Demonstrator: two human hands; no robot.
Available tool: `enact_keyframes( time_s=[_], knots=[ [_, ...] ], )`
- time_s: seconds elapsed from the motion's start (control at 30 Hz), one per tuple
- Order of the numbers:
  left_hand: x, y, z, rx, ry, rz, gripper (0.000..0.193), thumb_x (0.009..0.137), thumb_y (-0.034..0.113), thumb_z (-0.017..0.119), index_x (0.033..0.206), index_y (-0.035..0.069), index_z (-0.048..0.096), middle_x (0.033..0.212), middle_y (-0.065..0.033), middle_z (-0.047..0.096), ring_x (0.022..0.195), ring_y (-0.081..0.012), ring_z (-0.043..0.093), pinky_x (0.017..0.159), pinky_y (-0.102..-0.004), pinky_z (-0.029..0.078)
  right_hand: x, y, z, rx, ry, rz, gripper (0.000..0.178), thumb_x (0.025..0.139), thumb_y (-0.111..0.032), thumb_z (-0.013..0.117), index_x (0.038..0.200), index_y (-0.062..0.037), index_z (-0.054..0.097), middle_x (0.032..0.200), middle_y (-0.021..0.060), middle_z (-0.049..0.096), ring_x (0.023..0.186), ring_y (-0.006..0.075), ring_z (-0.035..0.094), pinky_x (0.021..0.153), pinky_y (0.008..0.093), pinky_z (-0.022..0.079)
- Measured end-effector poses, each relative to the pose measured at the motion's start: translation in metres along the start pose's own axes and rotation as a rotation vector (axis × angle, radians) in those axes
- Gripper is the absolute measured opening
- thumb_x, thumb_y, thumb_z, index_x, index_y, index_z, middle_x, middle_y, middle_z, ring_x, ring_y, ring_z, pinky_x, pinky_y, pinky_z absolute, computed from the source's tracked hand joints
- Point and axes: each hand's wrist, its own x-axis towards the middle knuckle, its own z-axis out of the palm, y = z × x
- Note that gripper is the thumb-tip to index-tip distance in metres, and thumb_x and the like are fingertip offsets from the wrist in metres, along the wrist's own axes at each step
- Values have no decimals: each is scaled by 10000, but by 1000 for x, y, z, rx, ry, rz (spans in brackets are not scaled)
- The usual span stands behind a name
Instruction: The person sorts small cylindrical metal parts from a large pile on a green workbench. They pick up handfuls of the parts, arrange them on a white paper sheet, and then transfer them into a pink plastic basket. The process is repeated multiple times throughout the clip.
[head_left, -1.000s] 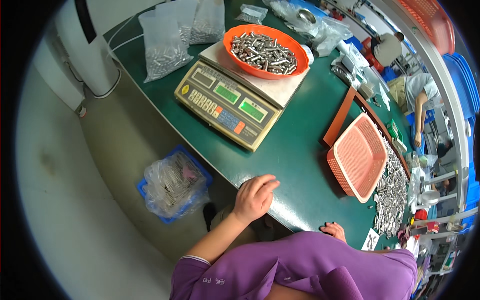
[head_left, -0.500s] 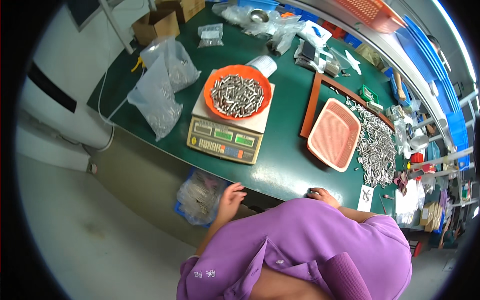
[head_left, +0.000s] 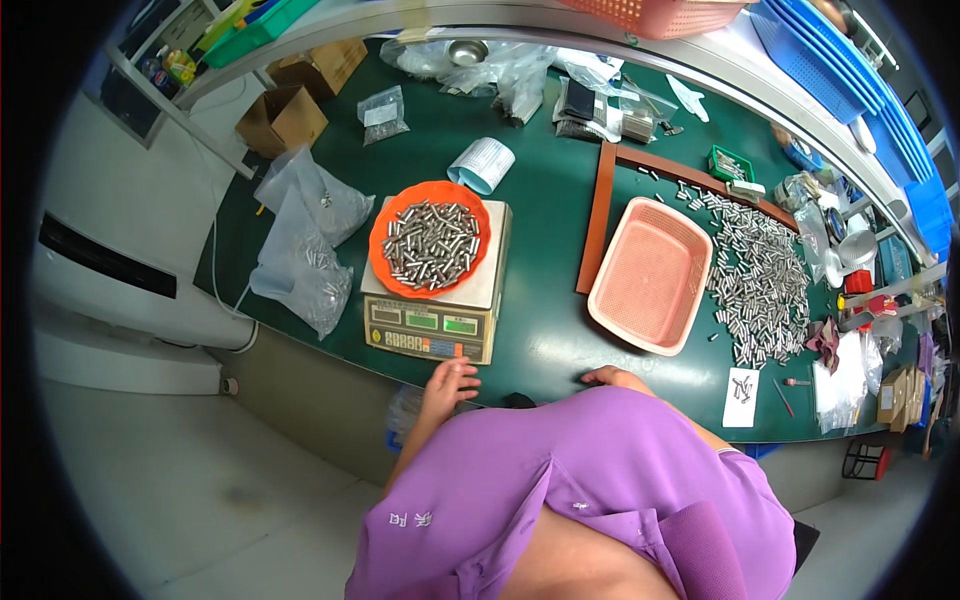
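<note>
My left hand lies flat on the near edge of the green table, fingers spread, holding nothing, just below a beige weighing scale. An orange bowl full of small metal pins sits on the scale's pan. My right hand rests on the table edge further right, mostly hidden by my purple shirt, near an empty pink basket. A heap of loose metal pins lies to the right of the basket.
Clear plastic bags with pins lie at the table's left end, with cardboard boxes behind. A brown wooden frame borders the pin heap. A paper roll, blue crates and clutter line the far edge.
The view has pulled back and swung over the table. My left hand has slid right along the table edge to below the scale. My right hand stays at the edge.
</note>
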Motion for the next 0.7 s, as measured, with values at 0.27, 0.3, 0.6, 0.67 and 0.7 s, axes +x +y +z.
enact_keyframes(
  time_s=[0.27,0.3,0.6,0.67,0.7],
  knots=[
    [8,3,23,215,-36,-150,345,1038,251,481,1300,33,528,1152,-92,614,948,-162,639,777,-301,546,13,2,-20,42,-2,11,337,890,-136,604,1209,-34,633,1162,200,646,1096,351,618,955,405,493],
    [8,2,22,236,-46,-158,343,1036,250,486,1298,34,534,1153,-94,617,946,-162,640,776,-297,543,15,3,-20,30,1,1,330,889,-131,603,1202,-34,636,1151,196,653,1089,352,622,949,407,496],
    [33,12,24,314,-284,-86,306,1018,181,520,1272,20,577,1142,-98,654,915,-147,640,750,-278,534,10,-15,-23,-68,611,-108,291,808,-68,640,1098,-68,653,1076,141,641,1055,345,608,906,429,506],
    [41,18,31,343,-365,-28,297,1020,162,509,1267,15,583,1145,-107,653,907,-144,641,751,-276,536,-4,-15,-38,-101,860,-42,304,803,-39,632,1105,-72,634,1088,135,638,1052,347,606,896,432,500],
    [46,17,34,363,-404,-7,297,1019,161,512,1268,15,582,1143,-108,654,903,-143,641,752,-275,536,-15,-10,-44,-136,995,-2,298,804,-31,628,1099,-74,632,1091,132,637,1049,348,605,891,432,498]
  ],
)
